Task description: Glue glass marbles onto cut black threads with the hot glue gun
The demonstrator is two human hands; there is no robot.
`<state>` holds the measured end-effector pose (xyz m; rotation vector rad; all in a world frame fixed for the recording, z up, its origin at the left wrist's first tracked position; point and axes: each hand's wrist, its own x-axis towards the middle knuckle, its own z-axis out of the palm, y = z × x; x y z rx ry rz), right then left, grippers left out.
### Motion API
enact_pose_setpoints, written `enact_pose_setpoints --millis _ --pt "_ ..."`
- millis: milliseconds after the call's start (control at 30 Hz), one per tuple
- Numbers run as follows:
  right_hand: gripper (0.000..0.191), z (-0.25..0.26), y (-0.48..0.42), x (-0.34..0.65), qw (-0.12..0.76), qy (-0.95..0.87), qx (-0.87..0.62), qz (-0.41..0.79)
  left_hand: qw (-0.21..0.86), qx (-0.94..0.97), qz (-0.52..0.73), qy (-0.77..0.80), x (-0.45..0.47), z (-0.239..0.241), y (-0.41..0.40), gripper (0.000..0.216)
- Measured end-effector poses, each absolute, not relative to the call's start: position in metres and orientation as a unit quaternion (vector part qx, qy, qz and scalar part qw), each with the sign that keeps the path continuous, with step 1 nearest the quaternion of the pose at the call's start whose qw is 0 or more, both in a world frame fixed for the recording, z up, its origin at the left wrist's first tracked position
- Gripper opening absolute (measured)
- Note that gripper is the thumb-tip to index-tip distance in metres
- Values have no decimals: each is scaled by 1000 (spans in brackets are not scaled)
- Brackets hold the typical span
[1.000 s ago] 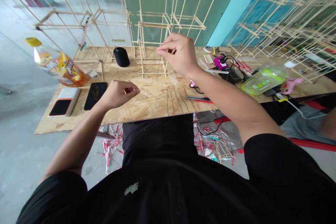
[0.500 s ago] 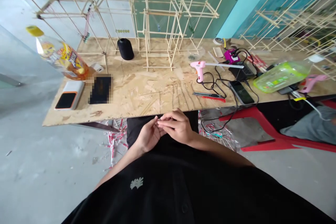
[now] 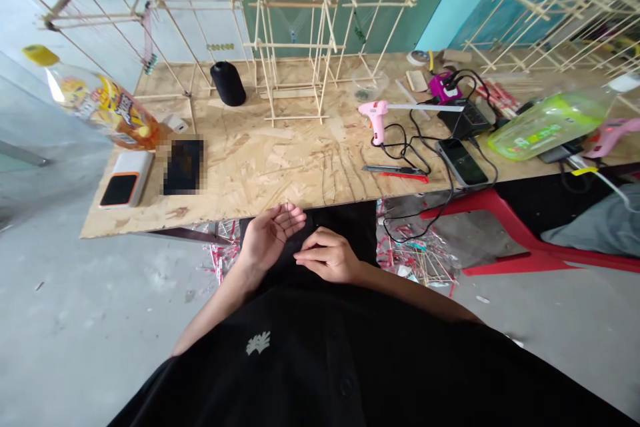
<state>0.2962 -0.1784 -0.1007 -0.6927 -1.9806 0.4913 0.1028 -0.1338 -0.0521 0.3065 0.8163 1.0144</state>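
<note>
**Now two hands are meeting the front edge of a wooden table**

Closest, a person is wearing a black shirt [image 3: 300, 360]. The right hand [image 3: 333, 257] is pressing its fingertips together, and I cannot tell if anything is in them. Just beside it, the left hand [image 3: 267, 237] is facing palm up with its fingers loosely apart. A thin dark thread [image 3: 289, 212] is crossing its fingertips.

On the wooden table [image 3: 240, 167], more threads [image 3: 324, 180] are lying near the edge. A cutter [image 3: 395, 172] is lying right of them. Behind it, a pink glue gun [image 3: 377, 121] is resting. Far left, a juice bottle [image 3: 113, 107] is standing. Farther back, a black spool [image 3: 229, 84] is standing near a stick frame [image 3: 300, 45].
</note>
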Motion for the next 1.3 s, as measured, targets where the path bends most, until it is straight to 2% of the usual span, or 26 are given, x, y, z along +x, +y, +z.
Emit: enact_pose_setpoints --millis 167,400,833,1000,1067,1133,1200,1300 --pt "8 -106 -179 294 476 -801 -276 236 752 162 501 398 97 -52 -138 9" --pt "7 -114 -179 294 465 -800 -277 260 723 174 539 395 83 -44 -132 19" --pt "7 -113 -177 292 445 -808 -270 275 670 204 582 414 70 -38 -122 17" --pt "21 -94 -165 314 417 -833 -172 319 666 185 608 392 61 -21 -122 19" --pt "18 -79 -150 341 451 -809 -233 296 663 199 609 387 55 -14 -122 18" --pt "16 -63 -127 379 497 -741 -394 220 654 218 606 396 49 -9 -123 18" --pt "24 -49 -94 419 514 -647 -549 130 641 237 602 413 47 -7 -123 18" --pt "22 -37 -38 468 442 -594 -669 67 621 268 594 436 51 -9 -123 18"
